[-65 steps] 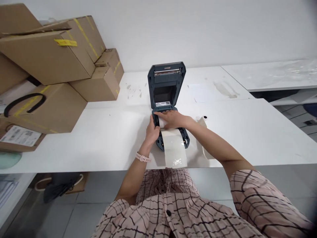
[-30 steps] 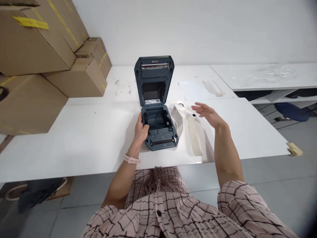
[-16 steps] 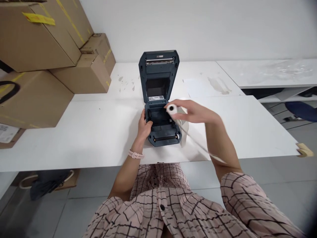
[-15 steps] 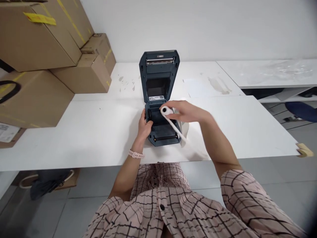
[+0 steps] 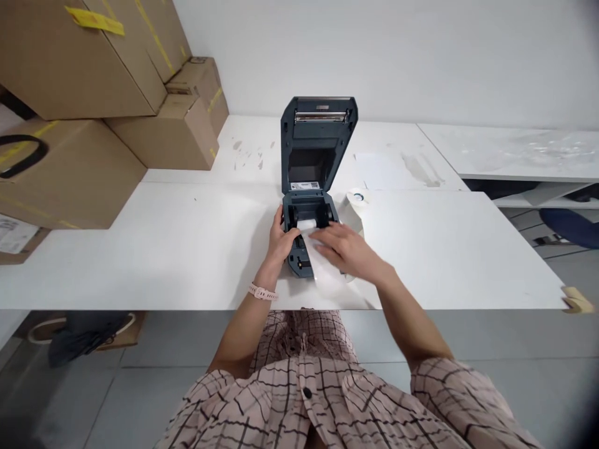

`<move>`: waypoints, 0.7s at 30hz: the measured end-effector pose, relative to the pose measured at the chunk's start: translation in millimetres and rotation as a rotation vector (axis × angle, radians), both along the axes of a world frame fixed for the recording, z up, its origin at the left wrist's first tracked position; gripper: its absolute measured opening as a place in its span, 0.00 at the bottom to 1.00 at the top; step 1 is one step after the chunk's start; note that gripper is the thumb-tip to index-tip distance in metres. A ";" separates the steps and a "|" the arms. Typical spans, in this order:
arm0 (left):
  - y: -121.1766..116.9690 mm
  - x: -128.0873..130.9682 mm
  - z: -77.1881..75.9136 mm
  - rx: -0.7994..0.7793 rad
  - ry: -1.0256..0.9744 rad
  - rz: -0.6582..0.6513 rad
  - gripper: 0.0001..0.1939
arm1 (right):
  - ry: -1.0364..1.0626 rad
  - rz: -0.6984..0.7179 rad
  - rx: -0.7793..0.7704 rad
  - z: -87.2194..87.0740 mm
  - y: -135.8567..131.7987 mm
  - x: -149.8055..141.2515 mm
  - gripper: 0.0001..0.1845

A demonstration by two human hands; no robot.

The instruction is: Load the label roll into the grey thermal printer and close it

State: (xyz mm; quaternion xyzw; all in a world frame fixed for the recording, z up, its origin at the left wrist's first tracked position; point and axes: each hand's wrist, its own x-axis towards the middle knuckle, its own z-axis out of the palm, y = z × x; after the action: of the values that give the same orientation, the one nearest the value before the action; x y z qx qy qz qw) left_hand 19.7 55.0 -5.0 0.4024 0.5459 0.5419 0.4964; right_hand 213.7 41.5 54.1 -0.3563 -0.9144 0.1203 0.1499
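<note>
One pink checked shirt [image 5: 304, 411], mine, fills the bottom of the frame. Above it, near the middle, my left hand [image 5: 281, 240] grips the left side of the open label printer [image 5: 311, 195], thumb over the rim. My right hand [image 5: 344, 249] lies over the white label strip [image 5: 327, 284], fingers loosely bent and blurred; I cannot tell whether they pinch it. The strip runs from the small label roll [image 5: 306, 224] in the printer's bay, over the front, toward the table edge. As I judge it, the left hand does best to keep the base still while the right guides lightly and flat, keeping the strip square; a sideways pull could crease it or shift the roll. Whether the roll sits firmly I cannot tell. Right of the printer, a second roll [image 5: 351, 198] rests on the white table [image 5: 210, 249]. Cardboard boxes [image 5: 93, 68] are stacked at upper left, before the white wall [image 5: 397, 56].
</note>
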 end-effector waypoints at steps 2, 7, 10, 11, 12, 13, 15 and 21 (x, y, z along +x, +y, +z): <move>-1.9 0.7 2.6 -0.001 -0.025 -0.006 0.46 | 0.114 -0.064 0.007 -12.3 -28.5 4.0 0.20; -3.2 1.3 4.5 0.013 -0.034 -0.013 0.45 | 0.235 -0.185 0.025 -34.9 -68.2 -1.5 0.23; -3.5 1.1 5.8 0.019 -0.032 -0.022 0.45 | 0.267 -0.199 0.028 -38.3 -72.4 -4.1 0.23; -3.7 0.9 6.6 0.021 -0.031 -0.024 0.45 | 0.271 -0.197 0.034 -38.6 -72.3 -3.9 0.23; -4.1 0.8 7.6 0.022 -0.033 -0.028 0.45 | 0.272 -0.194 0.042 -38.9 -72.1 -3.4 0.22; -4.5 0.6 8.6 0.023 -0.037 -0.033 0.45 | 0.271 -0.191 0.051 -39.2 -71.7 -2.8 0.22; -5.4 0.3 10.0 0.012 -0.047 -0.041 0.46 | 0.271 -0.185 0.072 -40.4 -71.0 -1.6 0.21; -3.2 -1.2 5.3 -0.019 -0.055 -0.065 0.46 | 0.305 -0.200 0.096 -46.7 -68.9 -4.3 0.19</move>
State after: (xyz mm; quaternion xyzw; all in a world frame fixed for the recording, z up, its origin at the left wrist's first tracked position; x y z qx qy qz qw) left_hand 18.6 51.7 0.4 0.4003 0.5238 0.5311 0.5323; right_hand 209.4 -27.5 7.3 -0.4156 -0.8456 0.1139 0.3149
